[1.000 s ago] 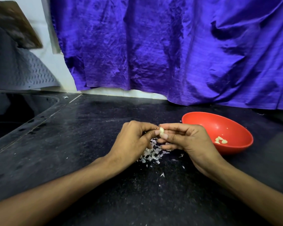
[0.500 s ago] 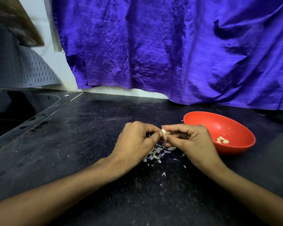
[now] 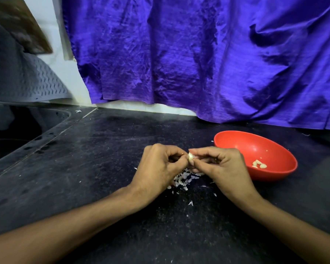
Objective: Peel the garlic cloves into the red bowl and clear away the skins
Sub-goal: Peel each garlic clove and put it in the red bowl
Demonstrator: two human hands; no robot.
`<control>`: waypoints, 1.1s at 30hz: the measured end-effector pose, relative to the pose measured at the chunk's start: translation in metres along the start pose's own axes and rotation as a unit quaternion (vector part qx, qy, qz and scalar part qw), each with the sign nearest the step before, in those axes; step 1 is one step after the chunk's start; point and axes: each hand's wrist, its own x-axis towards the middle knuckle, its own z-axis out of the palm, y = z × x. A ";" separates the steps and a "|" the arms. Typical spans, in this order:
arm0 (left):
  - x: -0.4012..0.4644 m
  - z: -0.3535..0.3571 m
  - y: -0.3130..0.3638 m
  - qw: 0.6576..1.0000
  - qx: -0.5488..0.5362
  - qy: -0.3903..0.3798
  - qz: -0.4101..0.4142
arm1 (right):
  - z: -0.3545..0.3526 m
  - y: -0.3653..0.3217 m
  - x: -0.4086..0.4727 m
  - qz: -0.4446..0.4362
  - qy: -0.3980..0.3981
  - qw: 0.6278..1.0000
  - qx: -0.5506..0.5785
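Observation:
A small pale garlic clove (image 3: 190,156) is pinched between the fingertips of both hands, just above the dark counter. My left hand (image 3: 157,166) grips it from the left with curled fingers. My right hand (image 3: 222,165) pinches it from the right. Below the hands lies a pile of white garlic skins (image 3: 183,179), partly hidden by them. The red bowl (image 3: 255,143) stands to the right of my right hand and holds a few peeled cloves (image 3: 259,164).
Stray skin flakes (image 3: 190,203) are scattered on the black counter (image 3: 103,159) near the pile. A sunken sink (image 3: 17,130) lies at the far left under a grey perforated mat (image 3: 23,80). A purple cloth (image 3: 198,54) hangs along the back wall.
Both hands stay together on the clove with only small finger movement. The view has shifted slightly, so hands and bowl sit a little further right in the frame.

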 end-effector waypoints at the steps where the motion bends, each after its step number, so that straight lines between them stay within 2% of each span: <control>1: 0.001 0.000 0.000 1.000 -0.007 0.003 -0.002 | 0.000 -0.001 0.000 0.009 -0.005 1.000 0.022; 6: 0.005 -0.003 -0.002 1.000 -0.021 0.021 -0.005 | 0.001 -0.006 0.001 0.054 -0.023 0.992 0.113; 17: 0.013 -0.009 -0.007 0.997 -0.053 0.050 -0.040 | -0.002 -0.013 0.003 0.106 -0.035 0.973 0.201; 24: 0.011 -0.006 -0.013 0.994 0.103 0.008 0.031 | -0.003 -0.013 0.004 0.140 -0.046 0.964 0.221; 33: 0.012 -0.008 -0.008 0.981 0.190 0.027 0.020 | -0.002 -0.012 0.002 0.112 -0.032 0.976 0.183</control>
